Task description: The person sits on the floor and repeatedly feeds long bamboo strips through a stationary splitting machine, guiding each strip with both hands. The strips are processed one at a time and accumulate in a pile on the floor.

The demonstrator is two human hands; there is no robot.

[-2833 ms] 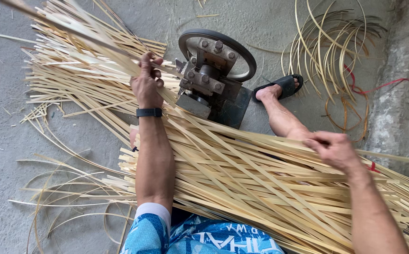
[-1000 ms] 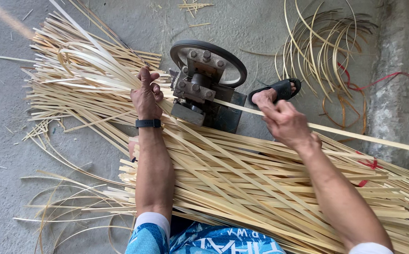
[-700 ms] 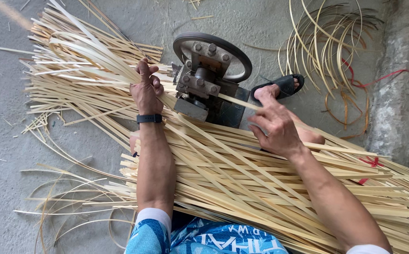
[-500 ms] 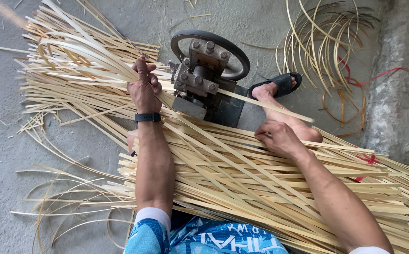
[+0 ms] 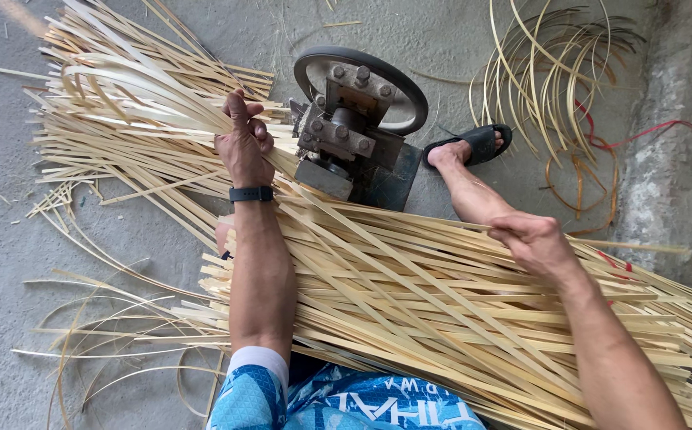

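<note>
My left hand (image 5: 242, 143), with a black band on the wrist, is closed on a thin pale bamboo strip where it leaves the left side of a small grey metal splitting machine (image 5: 346, 139) with a round wheel. My right hand (image 5: 533, 243) rests on a wide heap of long bamboo strips (image 5: 441, 310) across my lap, its fingers pinching one strip near the heap's far edge. A fan of split strips (image 5: 131, 103) spreads out to the left behind the left hand.
My foot in a black sandal (image 5: 473, 145) sits on the concrete floor right of the machine. Coiled thin bamboo strands (image 5: 553, 72) and a red cord (image 5: 656, 131) lie at the back right. Loose curled slivers (image 5: 99, 342) litter the floor at the lower left.
My right hand has drawn back from the machine to the right, onto the heap of strips. The left hand stays gripped beside the machine.
</note>
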